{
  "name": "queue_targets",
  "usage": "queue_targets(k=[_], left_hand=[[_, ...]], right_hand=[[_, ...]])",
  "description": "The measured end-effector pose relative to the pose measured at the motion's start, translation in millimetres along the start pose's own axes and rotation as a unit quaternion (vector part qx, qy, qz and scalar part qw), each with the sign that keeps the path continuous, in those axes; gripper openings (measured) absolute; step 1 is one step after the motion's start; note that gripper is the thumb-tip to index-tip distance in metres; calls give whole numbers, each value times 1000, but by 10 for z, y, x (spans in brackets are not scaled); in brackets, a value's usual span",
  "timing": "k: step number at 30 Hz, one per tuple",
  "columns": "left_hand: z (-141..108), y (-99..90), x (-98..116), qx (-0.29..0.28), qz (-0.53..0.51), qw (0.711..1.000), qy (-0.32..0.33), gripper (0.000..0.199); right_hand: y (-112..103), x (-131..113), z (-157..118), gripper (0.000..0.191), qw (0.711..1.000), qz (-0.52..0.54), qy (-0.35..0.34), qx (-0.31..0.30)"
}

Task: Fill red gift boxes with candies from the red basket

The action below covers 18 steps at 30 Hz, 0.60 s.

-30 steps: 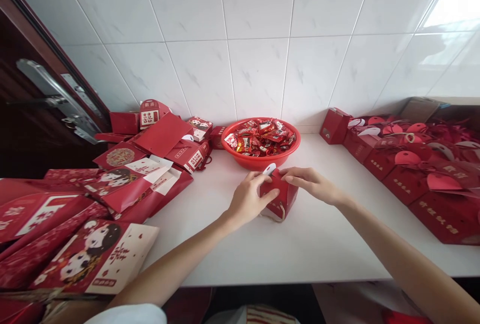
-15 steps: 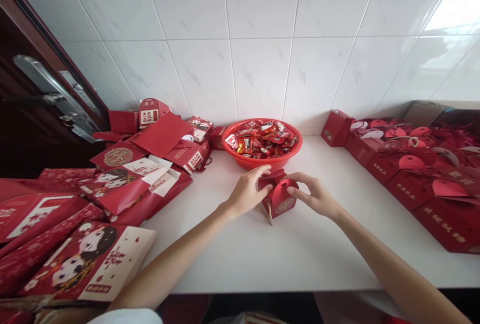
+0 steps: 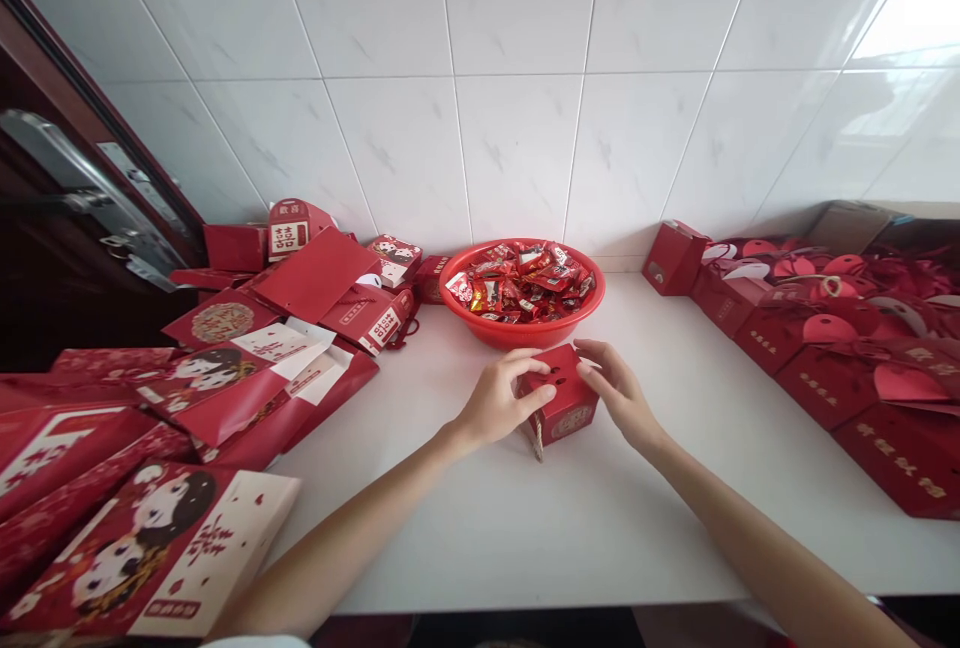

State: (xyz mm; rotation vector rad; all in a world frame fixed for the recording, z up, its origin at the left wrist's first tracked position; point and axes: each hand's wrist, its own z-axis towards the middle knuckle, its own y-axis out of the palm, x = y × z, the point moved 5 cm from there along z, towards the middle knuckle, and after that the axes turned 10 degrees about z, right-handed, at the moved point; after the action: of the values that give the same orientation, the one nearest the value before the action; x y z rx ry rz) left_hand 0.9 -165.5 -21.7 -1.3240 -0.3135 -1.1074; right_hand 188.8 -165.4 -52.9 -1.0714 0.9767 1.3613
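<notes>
A small red gift box (image 3: pixel 571 418) with a gold round emblem stands on the white counter in front of me. Its top flaps now lie nearly flat, with small dark slots showing, and a twisted cord (image 3: pixel 538 436) hangs at its left side. My left hand (image 3: pixel 496 398) grips the box from the left, thumb and fingers on its top. From the right, my right hand (image 3: pixel 624 396) holds the other side, thumb at the top edge near a pale flap end. Just behind the box sits a red plastic basin (image 3: pixel 510 333) of wrapped candies (image 3: pixel 529 278).
Unfolded and partly folded red boxes (image 3: pixel 217 378) pile up on the left, near a dark door with a metal handle (image 3: pixel 82 173). Rows of assembled red boxes (image 3: pixel 817 383) stand on the right. A tiled wall (image 3: pixel 517 148) closes the back.
The box's upright rounded flaps have been folded down onto its top. My left thumb now presses on the top, and my right hand has shifted along the right edge.
</notes>
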Motion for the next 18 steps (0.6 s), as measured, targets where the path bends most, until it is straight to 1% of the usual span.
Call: queue_targets(k=[2,4,6,9,11,13,16,18], left_hand=[[52,-19,-40,-38,1,999,12,26],[106,-68,-90,-67,19,997,14,28],[151,-130,-143,-77,45,996,5,30],[184,-191,-195,-86,63,994,-10,34],[186,-202,-201,-95,67,993,-17,36],[186,-202,-187,-102,76,992,-19,38],[195,-201,-143,-103,96,990,-22,39],[207,-197,-111,-97,102,990,-20,38]], right_hand=[[-49,39,29,45,999,13,47,-10],[-91,80,55,48,997,2,76,-29],[-132,120,70,50,994,-39,89,-40],[-200,118,75,46,991,-95,89,-28],[-226,43,69,42,993,-80,87,-29],[-239,-99,65,40,996,-20,78,-35],[-245,-373,77,37,997,68,29,-27],[-211,-479,91,35,998,64,11,-25]])
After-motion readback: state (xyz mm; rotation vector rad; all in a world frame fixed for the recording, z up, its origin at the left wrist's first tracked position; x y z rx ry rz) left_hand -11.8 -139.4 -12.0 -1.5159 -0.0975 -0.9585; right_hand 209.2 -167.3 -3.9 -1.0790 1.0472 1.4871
